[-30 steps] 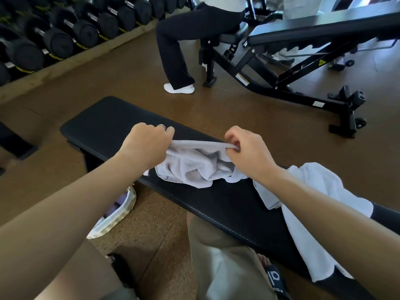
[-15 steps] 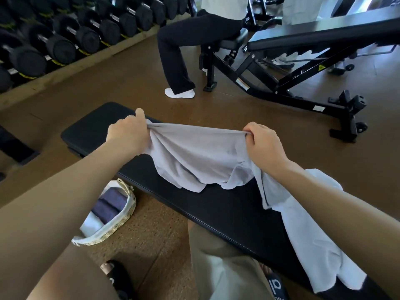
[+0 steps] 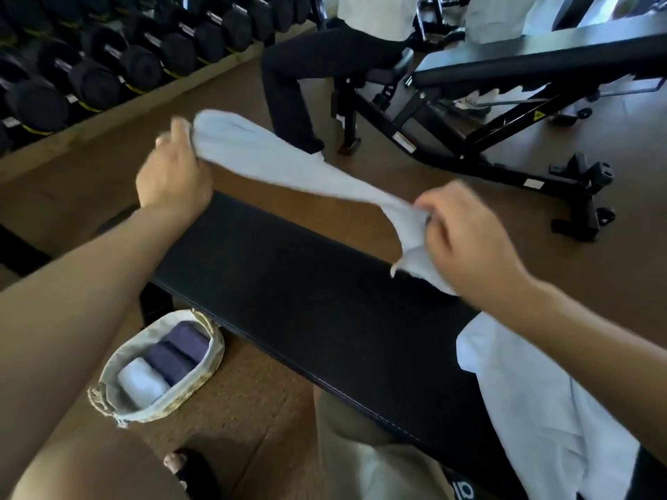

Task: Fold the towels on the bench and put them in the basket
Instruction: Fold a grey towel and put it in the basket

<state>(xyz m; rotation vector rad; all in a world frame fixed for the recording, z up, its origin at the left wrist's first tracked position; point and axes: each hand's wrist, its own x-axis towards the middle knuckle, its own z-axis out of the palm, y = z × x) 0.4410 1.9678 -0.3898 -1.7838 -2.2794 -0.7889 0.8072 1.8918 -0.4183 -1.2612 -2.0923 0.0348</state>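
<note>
Stretching across the head view, a pale grey towel hangs in the air above the black worktop, pulled taut between both hands. Left hand, raised and farther out, grip clamped on one end; right hand, lower and nearer, grip pinching the other end. Worktop's middle lies bare beneath; a white towel drapes over its right end and near edge. Basket on the floor, beside the worktop's left end, holding rolled towels.
</note>
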